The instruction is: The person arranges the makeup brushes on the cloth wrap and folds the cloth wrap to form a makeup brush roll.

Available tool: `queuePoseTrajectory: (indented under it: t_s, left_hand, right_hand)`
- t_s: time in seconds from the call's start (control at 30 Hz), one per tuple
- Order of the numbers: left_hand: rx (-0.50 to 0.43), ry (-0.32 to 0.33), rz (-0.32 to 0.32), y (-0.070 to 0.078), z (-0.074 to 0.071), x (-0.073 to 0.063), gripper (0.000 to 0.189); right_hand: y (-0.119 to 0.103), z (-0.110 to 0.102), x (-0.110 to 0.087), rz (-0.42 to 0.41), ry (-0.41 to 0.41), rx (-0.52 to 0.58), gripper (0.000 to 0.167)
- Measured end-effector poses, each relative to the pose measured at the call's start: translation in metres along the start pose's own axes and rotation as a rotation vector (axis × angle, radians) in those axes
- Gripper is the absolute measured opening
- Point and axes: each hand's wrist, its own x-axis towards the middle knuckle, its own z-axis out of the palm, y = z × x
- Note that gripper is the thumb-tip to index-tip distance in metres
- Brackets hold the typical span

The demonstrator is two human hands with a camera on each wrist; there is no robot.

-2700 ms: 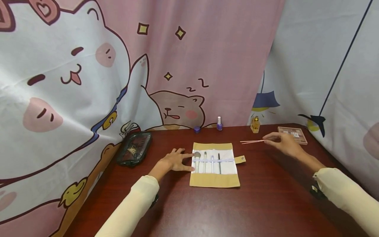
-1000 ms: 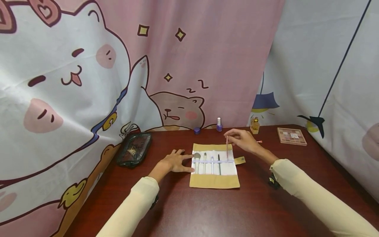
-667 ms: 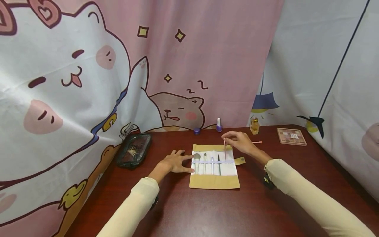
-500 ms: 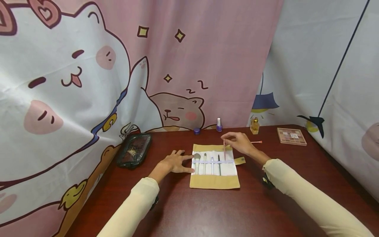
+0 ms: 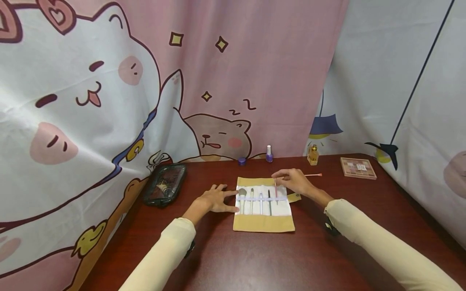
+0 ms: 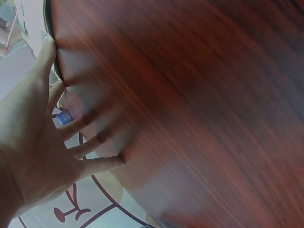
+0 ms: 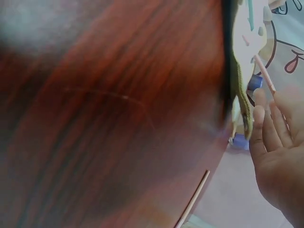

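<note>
Left hand (image 5: 215,199), fingers spread, touching brush roll (image 5: 263,223); right hand (image 5: 294,181), pinching pink makeup brush (image 5: 276,190); tight elastic band (image 5: 282,198) could snag it.

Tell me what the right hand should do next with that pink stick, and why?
Probably the right hand should slide the pink stick further down: it shows only a little below the lilac band, while the dark stick beside it reaches close to the yellow flap.

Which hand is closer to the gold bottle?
The right hand is nearer, pinching a pink brush in front and left of the gold bottle. The left hand is farther, touching the left edge of the brush roll.
</note>
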Motion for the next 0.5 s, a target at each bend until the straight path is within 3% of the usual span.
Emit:
queuePoseTrajectory:
  t_s: [0.23,0.5]
  left_hand:
    - [0.003,0.001,-0.001,0.000,0.000,0.000,0.083]
    - [-0.004,0.001,-0.003,-0.002,0.002,0.002,0.083]
  right_hand:
    - [0.001,0.002,-0.011,0.025,-0.077,-0.013,0.024]
    - [0.001,0.007,-0.018,-0.080,-0.081,-0.060,0.019]
